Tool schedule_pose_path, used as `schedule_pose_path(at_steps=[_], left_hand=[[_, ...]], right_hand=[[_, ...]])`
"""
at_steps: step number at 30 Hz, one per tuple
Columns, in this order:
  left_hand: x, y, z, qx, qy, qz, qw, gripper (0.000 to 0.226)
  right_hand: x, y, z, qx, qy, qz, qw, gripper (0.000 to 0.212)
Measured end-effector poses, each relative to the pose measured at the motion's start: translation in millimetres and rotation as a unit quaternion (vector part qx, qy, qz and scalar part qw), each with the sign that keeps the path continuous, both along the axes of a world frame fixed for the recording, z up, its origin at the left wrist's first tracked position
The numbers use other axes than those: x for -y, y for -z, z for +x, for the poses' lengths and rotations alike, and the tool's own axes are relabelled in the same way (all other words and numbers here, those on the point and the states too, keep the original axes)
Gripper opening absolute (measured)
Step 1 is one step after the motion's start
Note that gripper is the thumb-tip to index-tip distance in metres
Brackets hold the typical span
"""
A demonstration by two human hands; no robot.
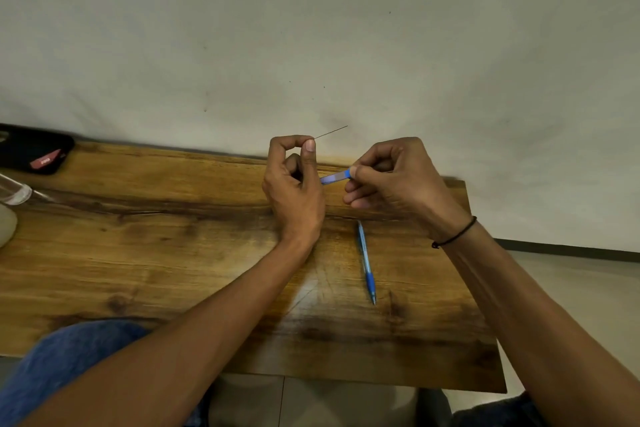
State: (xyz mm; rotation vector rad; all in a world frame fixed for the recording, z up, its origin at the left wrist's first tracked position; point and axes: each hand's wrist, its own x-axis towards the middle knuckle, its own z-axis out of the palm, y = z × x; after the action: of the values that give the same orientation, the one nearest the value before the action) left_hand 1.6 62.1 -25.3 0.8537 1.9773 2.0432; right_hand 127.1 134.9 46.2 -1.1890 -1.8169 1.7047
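My left hand [294, 184] is raised over the far side of the wooden table [173, 253] and pinches a thin dark rod [331, 132], like a pencil lead, between thumb and forefinger; the rod points up and to the right. My right hand [391, 180] pinches a small blue tube [335, 177] that points left toward the left hand. A blue mechanical pencil [367, 262] lies on the table below the hands, tip toward me.
A black pouch with a red tag [34, 152] lies at the table's far left corner. A clear glass [14, 189] and a pale object [7, 225] stand at the left edge. A plain wall rises behind the table. My knee in blue jeans [69, 357] shows below.
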Motion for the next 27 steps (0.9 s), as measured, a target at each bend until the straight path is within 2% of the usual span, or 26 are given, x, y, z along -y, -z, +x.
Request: schedule_pose_path(at_steps=[12, 17, 22, 27], left_hand=[[1, 0, 1, -0.001, 0.027, -0.005, 1.000, 0.013], [0, 1, 1, 0.011, 0.035, -0.003, 0.999, 0.013], [-4, 2, -2, 0.086, 0.034, -0.008, 0.996, 0.008], [-6, 4, -1, 0.167, 0.080, -0.006, 0.983, 0.010]], right_hand=[[-4, 2, 10, -0.036, -0.052, 0.004, 0.998, 0.017], [-4, 6, 9, -0.093, -0.048, -0.025, 0.994, 0.018], [2, 13, 5, -0.145, -0.059, 0.006, 0.988, 0.022], [7, 21, -1, -0.150, -0.054, 0.087, 0.983, 0.019]])
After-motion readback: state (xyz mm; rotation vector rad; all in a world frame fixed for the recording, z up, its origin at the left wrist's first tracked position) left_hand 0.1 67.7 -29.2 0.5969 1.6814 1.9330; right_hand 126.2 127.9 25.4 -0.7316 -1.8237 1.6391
